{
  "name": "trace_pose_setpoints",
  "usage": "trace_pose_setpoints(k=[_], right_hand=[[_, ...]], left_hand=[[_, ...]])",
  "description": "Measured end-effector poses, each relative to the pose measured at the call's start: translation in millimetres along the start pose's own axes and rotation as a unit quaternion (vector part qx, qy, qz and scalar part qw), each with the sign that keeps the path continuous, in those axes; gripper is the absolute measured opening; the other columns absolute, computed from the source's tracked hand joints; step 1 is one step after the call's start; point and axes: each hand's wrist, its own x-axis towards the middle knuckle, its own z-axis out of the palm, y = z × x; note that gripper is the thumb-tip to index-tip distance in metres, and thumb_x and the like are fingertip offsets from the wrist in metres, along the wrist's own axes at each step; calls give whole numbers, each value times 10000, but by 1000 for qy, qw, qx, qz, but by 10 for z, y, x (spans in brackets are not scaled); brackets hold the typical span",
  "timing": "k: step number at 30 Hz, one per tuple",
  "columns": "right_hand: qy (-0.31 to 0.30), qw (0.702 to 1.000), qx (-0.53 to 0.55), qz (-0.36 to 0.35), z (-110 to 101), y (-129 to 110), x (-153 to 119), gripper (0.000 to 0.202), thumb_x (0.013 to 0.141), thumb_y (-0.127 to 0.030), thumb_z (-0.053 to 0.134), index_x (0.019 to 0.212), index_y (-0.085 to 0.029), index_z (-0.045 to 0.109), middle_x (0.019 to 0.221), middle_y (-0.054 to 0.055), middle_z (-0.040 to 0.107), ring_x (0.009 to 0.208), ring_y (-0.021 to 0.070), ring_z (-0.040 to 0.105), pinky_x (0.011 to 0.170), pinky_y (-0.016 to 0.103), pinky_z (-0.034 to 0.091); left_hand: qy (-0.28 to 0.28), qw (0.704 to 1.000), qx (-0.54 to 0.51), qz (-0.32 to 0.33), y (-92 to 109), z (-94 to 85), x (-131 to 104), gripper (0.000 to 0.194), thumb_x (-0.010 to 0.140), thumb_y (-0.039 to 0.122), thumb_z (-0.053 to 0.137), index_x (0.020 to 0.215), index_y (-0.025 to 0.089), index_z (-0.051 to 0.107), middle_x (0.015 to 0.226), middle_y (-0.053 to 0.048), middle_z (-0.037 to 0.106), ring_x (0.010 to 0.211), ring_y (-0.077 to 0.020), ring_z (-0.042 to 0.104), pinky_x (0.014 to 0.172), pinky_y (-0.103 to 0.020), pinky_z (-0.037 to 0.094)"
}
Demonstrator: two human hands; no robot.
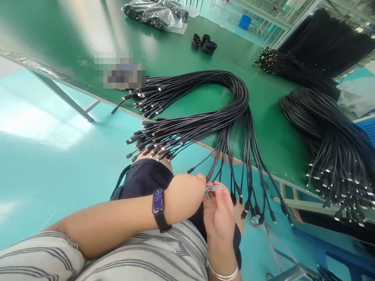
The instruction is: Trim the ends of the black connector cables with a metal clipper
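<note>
One seemingly metal piece (215, 188), right hand (219, 216)

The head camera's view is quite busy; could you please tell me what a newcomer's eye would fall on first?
The large bundle of black cables, bent in a U across the green table, would probably catch the eye first. Next, just below it in the picture, the left hand and right hand meet, with a small shiny metal piece between them. A second thick cable heap lies at the right.
</note>
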Motion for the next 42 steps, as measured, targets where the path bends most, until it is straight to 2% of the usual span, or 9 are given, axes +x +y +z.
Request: trace_pose_setpoints(k=[14,21,24,27,31,34,36,39,42], right_hand=[[13,999,-29,11,-26,4,-29,197,860,-403,720,946,-238,657,887,-6,665,775,132,634,656,266,513],[21,1000,-10,6,-19,0,-20,241,813,-385,764,947,-220,650,874,10,682,767,137,627,636,254,507],[10,1000,-7,2,30,-30,-38,240,816,-385,754,942,-227,624,872,21,696,756,156,633,630,281,520],[-17,1000,5,2,59,-52,-47,193,863,-383,703,949,-243,602,892,14,705,763,166,653,658,315,541],[-33,999,11,-3,58,-63,-45,194,870,-382,699,947,-241,590,896,13,717,862,186,686,765,342,546],[-32,999,-15,-18,42,-79,-48,210,877,-394,692,967,-240,579,908,17,722,867,188,686,817,366,534],[-22,995,-80,-57,11,-103,-47,180,898,-374,670,972,-230,589,933,25,721,891,181,679,866,370,520],[7,964,-228,-137,-80,-166,-25,127,909,-314,652,980,-215,615,981,39,709,958,175,659,926,356,496],[46,934,-304,-183,-191,-258,16,137,897,-298,658,999,-211,629,1016,52,706,989,180,650,950,361,486]], left_hand=[[-1,999,-35,-8,37,7,8,88,861,142,578,920,99,627,722,-152,693,659,-339,714,568,-412,551],[-3,992,-128,-10,-127,48,9,249,846,372,688,906,137,629,760,-140,716,746,-368,716,634,-417,534],[-29,978,-208,-2,-269,116,10,245,875,417,642,860,176,595,748,-80,718,723,-294,718,606,-341,521],[-88,936,-341,13,-378,184,27,227,938,408,539,955,188,591,788,-31,733,691,-204,714,599,-273,530],[-160,806,-569,-29,-428,208,44,269,901,411,605,1001,161,610,824,-46,733,669,-182,697,595,-266,523],[-184,748,-635,-57,-428,190,25,323,868,428,673,1024,149,621,883,-78,745,703,-181,707,598,-255,531],[-199,710,-671,-78,-431,187,2,362,843,422,716,1059,146,627,961,-108,753,757,-191,721,622,-256,552],[-210,680,-696,-95,-451,202,-26,342,816,375,763,1032,137,646,995,-124,754,787,-196,728,650,-253,564],[-213,676,-699,-97,-476,224,-28,280,824,344,765,968,131,655,896,-102,750,728,-175,713,609,-227,540]])
